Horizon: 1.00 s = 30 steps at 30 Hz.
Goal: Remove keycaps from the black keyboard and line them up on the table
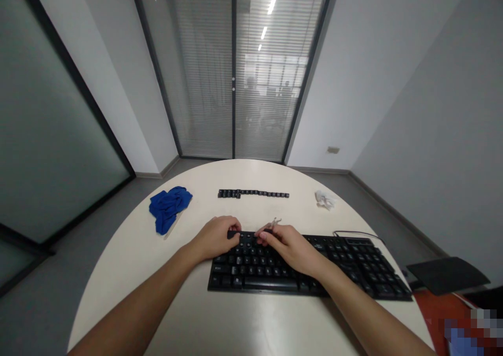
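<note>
A black keyboard lies on the round white table in front of me. My left hand rests curled on the keyboard's far left corner, fingertips on its top edge. My right hand lies on the upper key rows just right of it, and its fingers pinch a small metal tool that sticks out beyond the keyboard's far edge. A row of loose black keycaps is laid out in a line farther back on the table.
A crumpled blue cloth lies at the table's left, with a thin stick under it. A small white wad sits at the back right. The keyboard cable loops behind the keyboard. A black chair stands at the right.
</note>
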Motion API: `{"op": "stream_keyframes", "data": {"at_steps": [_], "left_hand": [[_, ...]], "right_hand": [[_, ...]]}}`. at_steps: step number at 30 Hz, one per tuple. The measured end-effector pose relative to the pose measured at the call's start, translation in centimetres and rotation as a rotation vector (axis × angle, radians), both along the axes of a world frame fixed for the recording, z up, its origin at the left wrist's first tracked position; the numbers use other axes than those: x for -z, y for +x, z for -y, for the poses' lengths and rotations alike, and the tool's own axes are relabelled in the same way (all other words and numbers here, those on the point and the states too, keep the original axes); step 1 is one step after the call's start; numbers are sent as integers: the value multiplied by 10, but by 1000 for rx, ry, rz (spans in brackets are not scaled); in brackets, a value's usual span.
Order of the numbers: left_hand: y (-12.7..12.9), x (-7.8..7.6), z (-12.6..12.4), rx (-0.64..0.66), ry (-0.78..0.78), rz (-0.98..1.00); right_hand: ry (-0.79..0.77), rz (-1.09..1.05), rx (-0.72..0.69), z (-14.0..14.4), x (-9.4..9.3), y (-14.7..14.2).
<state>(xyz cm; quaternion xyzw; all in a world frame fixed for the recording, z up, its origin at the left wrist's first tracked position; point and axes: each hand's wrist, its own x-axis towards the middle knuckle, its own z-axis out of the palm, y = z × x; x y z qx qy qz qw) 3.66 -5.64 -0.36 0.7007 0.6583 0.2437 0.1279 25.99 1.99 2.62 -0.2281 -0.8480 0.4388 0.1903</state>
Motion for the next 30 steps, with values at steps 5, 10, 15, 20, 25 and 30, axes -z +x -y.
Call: {"op": "stream_keyframes", "data": {"at_steps": [5, 10, 15, 20, 25, 30], "left_hand": [[-3, 7, 0, 149, 58, 160], [3, -1, 3, 223, 54, 182], [18, 1, 7, 135, 66, 149], [25, 4, 7, 132, 82, 123], [25, 5, 5, 105, 83, 135], [27, 3, 6, 89, 106, 108]], "right_hand": [[60, -12, 50, -1, 4, -3], [128, 26, 68, -4, 10, -3], [143, 29, 104, -6, 16, -5], [17, -28, 141, -12, 24, -6], [-48, -59, 175, -17, 30, -7], [-116, -98, 194, -19, 31, -7]]}}
